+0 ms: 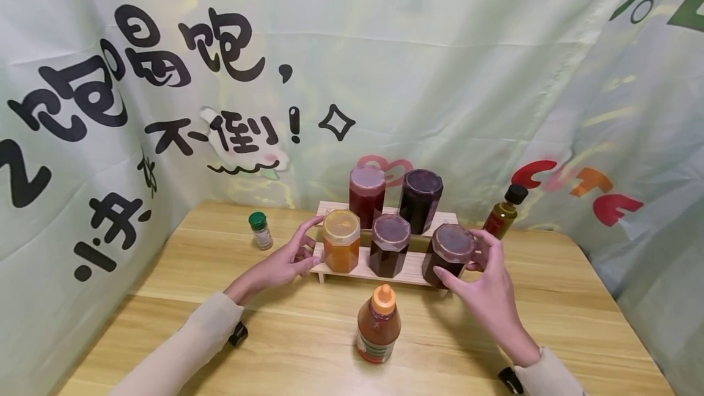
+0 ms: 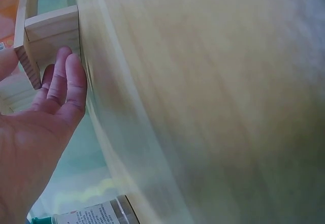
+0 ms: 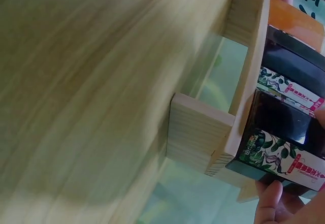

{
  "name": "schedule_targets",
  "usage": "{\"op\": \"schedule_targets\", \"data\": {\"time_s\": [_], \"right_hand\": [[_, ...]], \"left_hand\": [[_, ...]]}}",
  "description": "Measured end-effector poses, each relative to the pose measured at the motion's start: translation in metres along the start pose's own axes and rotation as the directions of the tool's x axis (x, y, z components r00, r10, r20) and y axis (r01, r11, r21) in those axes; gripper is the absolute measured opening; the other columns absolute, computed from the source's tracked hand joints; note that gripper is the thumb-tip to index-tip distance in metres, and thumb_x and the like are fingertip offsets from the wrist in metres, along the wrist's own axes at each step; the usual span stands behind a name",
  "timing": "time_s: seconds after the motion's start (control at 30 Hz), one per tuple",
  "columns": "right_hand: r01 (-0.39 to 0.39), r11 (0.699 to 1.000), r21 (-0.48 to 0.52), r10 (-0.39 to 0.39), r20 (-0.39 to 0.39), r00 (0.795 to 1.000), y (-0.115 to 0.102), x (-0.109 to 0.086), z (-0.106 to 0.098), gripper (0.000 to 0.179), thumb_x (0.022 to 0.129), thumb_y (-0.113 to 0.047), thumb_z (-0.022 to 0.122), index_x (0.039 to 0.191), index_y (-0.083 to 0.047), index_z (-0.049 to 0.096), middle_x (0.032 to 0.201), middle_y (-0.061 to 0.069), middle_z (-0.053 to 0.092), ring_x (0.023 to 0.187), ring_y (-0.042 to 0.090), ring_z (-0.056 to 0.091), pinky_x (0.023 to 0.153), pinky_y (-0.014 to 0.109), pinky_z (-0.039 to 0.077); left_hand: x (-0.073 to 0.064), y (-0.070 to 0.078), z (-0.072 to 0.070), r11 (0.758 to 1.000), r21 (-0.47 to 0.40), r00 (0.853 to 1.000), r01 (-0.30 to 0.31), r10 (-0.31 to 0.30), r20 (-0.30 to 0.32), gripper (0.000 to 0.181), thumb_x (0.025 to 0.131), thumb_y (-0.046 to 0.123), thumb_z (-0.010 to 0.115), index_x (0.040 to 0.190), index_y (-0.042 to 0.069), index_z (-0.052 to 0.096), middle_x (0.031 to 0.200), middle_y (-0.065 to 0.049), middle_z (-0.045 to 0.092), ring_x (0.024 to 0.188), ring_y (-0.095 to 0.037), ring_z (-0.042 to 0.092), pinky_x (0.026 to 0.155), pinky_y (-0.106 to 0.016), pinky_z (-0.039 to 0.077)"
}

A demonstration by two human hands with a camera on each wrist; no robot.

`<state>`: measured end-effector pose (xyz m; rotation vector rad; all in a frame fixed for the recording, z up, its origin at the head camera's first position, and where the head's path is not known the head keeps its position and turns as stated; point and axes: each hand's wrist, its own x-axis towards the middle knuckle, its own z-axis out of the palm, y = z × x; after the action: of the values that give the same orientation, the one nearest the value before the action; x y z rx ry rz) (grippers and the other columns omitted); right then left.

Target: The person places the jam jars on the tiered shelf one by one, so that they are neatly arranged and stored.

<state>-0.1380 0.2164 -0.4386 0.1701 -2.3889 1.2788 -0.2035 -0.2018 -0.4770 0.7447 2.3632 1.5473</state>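
A two-step wooden rack (image 1: 404, 270) carries several octagonal jars. My right hand (image 1: 491, 295) holds the dark jar (image 1: 443, 266) at the front right, thumb on its near side and fingers behind; a floral label (image 3: 284, 158) shows in the right wrist view. At the rack's left end my left hand (image 1: 283, 261) is spread beside the orange jar (image 1: 341, 249), index finger reaching toward the rim. In the left wrist view its loosely bent fingers (image 2: 76, 84) lie by the rack's end panel (image 2: 53, 33). Another dark jar (image 1: 389, 252) stands between these two.
A red jar (image 1: 366, 191) and a dark jar (image 1: 420, 200) stand on the back step. An orange-capped sauce bottle (image 1: 379, 332) stands in front. A green-capped shaker (image 1: 261, 232) is at left, a black-capped oil bottle (image 1: 502, 216) at right. A printed curtain (image 1: 467, 78) hangs behind the table (image 1: 308, 347).
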Motion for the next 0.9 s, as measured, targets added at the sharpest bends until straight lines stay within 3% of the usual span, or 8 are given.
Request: {"op": "schedule_targets", "data": {"time_s": [0.27,0.6,0.9], "right_hand": [[0.009,0.999,0.037,-0.010,0.013,1.000,0.004,0.005,0.006,0.102,0.081,-0.010,0.100,0.160,-0.010,0.036,0.136,0.009,0.063,0.109,0.010,0.061,0.087,0.018,0.053],[0.025,1.000,0.015,-0.025,0.009,1.000,0.006,0.005,0.009,0.103,0.083,-0.010,0.099,0.163,-0.011,0.034,0.137,0.016,0.062,0.108,0.023,0.062,0.086,0.014,0.050],[0.032,0.999,0.001,-0.032,0.005,0.999,0.008,0.006,0.011,0.103,0.082,-0.011,0.099,0.162,-0.013,0.034,0.138,0.017,0.061,0.107,0.026,0.063,0.086,0.020,0.053]], "left_hand": [[0.000,-0.001,0.000,1.000,0.006,1.000,0.008,-0.008,-0.010,0.087,0.112,0.012,0.063,0.175,0.037,0.009,0.127,-0.023,0.049,0.091,-0.033,0.066,0.071,-0.042,0.062],[0.001,-0.003,0.001,1.000,0.001,1.000,0.010,-0.010,-0.002,0.086,0.113,0.013,0.063,0.175,0.038,0.009,0.128,-0.023,0.049,0.090,-0.033,0.065,0.072,-0.041,0.062],[0.002,-0.005,0.001,1.000,-0.001,1.000,-0.004,0.004,-0.003,0.087,0.112,0.011,0.063,0.175,0.036,0.008,0.128,-0.024,0.048,0.093,-0.032,0.065,0.072,-0.042,0.063]]}}
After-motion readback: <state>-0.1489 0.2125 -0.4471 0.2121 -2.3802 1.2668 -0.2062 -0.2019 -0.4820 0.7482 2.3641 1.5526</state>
